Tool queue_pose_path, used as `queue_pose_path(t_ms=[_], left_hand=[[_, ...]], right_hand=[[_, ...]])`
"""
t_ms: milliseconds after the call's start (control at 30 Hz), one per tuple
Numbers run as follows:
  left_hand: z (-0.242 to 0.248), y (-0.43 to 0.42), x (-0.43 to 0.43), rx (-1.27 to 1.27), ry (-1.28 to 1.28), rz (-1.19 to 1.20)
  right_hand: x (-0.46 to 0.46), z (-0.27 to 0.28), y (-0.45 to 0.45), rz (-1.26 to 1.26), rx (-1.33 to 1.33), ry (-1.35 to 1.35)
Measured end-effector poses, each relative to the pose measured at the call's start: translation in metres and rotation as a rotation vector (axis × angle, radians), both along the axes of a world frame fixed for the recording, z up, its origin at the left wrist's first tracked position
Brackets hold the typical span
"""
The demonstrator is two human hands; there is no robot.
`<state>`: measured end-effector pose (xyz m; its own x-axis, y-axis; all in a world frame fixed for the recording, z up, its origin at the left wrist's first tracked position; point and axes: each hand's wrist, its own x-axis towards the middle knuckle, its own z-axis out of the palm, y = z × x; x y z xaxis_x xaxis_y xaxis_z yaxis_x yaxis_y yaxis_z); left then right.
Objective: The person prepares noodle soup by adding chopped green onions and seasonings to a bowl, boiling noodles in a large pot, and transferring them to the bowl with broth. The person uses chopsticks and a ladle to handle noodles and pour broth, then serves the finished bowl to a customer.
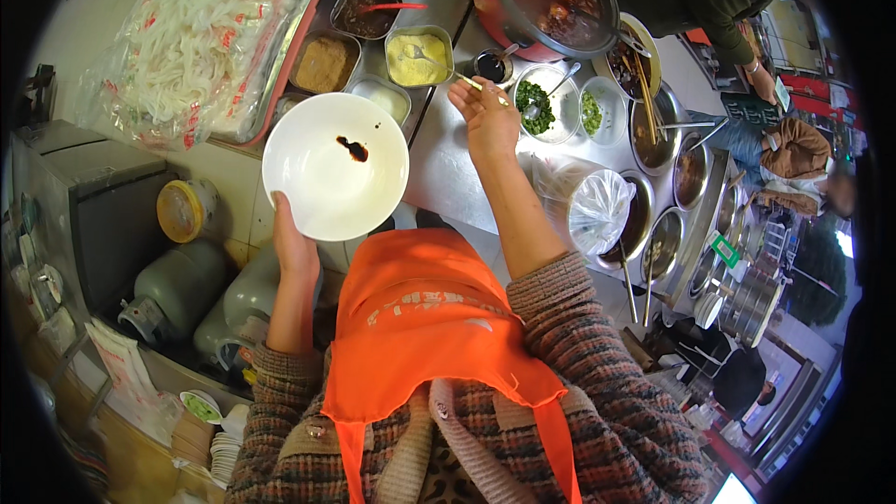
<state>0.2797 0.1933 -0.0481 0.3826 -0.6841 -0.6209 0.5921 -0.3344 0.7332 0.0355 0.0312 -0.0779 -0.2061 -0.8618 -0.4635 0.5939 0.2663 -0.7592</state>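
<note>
My left hand (292, 245) grips the rim of a white bowl (329, 203), tilted towards me, with a small splash of dark sauce (353, 148) inside. Between the fingers of my right hand (491, 122) is the handle of a metal spoon (448, 68). The spoon's tip rests in yellow powder (423, 70) in a square metal container. Close by are a tub of brown powder (323, 66), a white seasoning tub (385, 99) partly behind the bowl, and a jar of dark liquid (490, 68).
A red pot of dark stew (553, 0) stands beyond my right hand, near a bowl of chopped greens (537, 112). Bagged noodles (189, 49) lie at left, above gas cylinders (175, 287). A plastic-wrapped stack (595, 203) and sauce pots (658, 129) stand right. Another person's hand (764, 87) is beyond.
</note>
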Motion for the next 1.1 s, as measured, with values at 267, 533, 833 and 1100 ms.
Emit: queue_pose_path(t_ms=[267,533,833,1100], left_hand=[[-0.008,-0.006,-0.008,-0.045,-0.002,-0.016],[-0.002,0.022,0.0,-0.007,-0.012,0.033],[-0.006,0.074,0.028,0.02,-0.039,0.112],[-0.005,0.077,0.025,-0.027,-0.027,0.137]], right_hand=[[-0.013,0.071,0.037,0.199,-0.114,0.092],[0.003,0.079,0.071,0.401,-0.383,0.47],[0.03,0.007,0.04,0.563,-0.21,0.574],[0.024,0.009,0.052,0.526,-0.201,0.645]])
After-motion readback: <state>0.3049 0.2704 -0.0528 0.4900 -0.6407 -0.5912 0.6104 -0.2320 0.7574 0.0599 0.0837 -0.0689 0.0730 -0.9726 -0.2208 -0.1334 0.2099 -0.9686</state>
